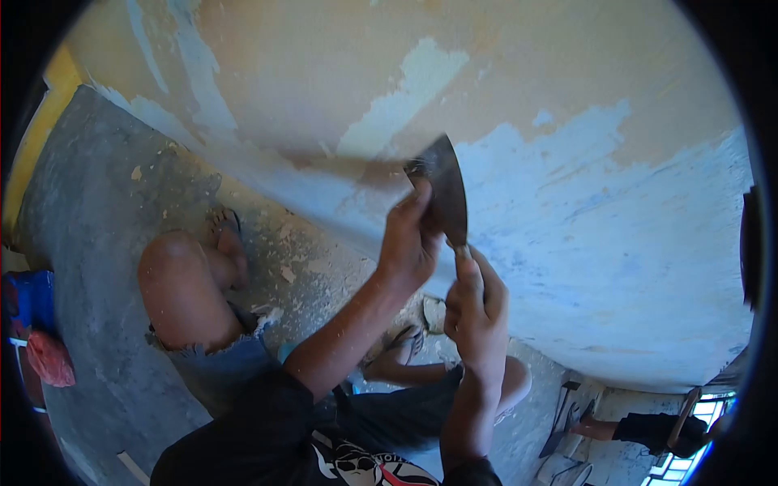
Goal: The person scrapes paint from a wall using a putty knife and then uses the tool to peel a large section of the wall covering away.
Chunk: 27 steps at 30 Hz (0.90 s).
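A scraper with a wide dark metal blade [448, 190] is held up in front of the wall. My right hand [480, 312] is closed round its handle, below the blade. On the blade's left side, my left hand [412, 235] has its thumb up against the metal; its other fingers are partly hidden behind the blade. The wall [583, 219] shows pale, bluish bare patches beside peeling beige paint [292, 73].
Paint flakes [288, 274] litter the grey floor [105, 243] along the wall's foot. My bent knees are below. A blue object [32, 300] and a red bag [50, 358] lie at far left. Another person [648, 431] is at lower right, near a window [689, 454].
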Each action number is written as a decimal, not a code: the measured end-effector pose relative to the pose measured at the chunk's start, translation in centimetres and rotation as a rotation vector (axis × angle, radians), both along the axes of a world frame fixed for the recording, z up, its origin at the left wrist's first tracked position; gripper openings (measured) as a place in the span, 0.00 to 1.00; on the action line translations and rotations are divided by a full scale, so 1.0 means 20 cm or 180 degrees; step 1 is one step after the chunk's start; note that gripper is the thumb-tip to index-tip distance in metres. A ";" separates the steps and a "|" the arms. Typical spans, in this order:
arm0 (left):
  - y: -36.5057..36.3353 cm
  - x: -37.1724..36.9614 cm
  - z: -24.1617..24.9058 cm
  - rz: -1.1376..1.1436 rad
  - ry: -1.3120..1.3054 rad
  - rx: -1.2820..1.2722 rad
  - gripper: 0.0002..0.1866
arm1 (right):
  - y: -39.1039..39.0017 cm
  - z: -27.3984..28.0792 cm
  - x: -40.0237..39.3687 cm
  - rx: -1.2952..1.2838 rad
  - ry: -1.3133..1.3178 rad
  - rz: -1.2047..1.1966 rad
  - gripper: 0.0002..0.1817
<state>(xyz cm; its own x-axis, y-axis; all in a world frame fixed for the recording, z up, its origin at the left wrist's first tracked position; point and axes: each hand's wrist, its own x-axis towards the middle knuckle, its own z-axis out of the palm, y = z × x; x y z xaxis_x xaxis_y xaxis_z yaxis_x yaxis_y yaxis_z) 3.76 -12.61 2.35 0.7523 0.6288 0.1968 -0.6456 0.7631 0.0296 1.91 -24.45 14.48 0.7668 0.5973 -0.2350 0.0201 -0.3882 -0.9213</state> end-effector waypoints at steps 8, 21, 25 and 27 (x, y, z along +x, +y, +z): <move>-0.24 0.04 -0.29 -0.0533 0.0421 -0.0770 0.16 | -0.21 -0.38 0.06 -0.0434 -0.0685 0.0111 0.22; -0.25 -0.01 -0.20 -0.0601 0.0865 -0.0818 0.15 | -0.17 -0.27 -0.02 -0.0298 0.0073 -0.0364 0.22; -0.08 -0.02 -0.27 -0.0169 0.0955 -0.0619 0.16 | 0.01 -0.37 -0.01 -0.0374 -0.0341 -0.0318 0.20; 0.07 -0.08 -0.30 -0.0107 0.0283 -0.0501 0.16 | 0.11 -0.37 -0.02 -0.0197 -0.0172 0.0098 0.20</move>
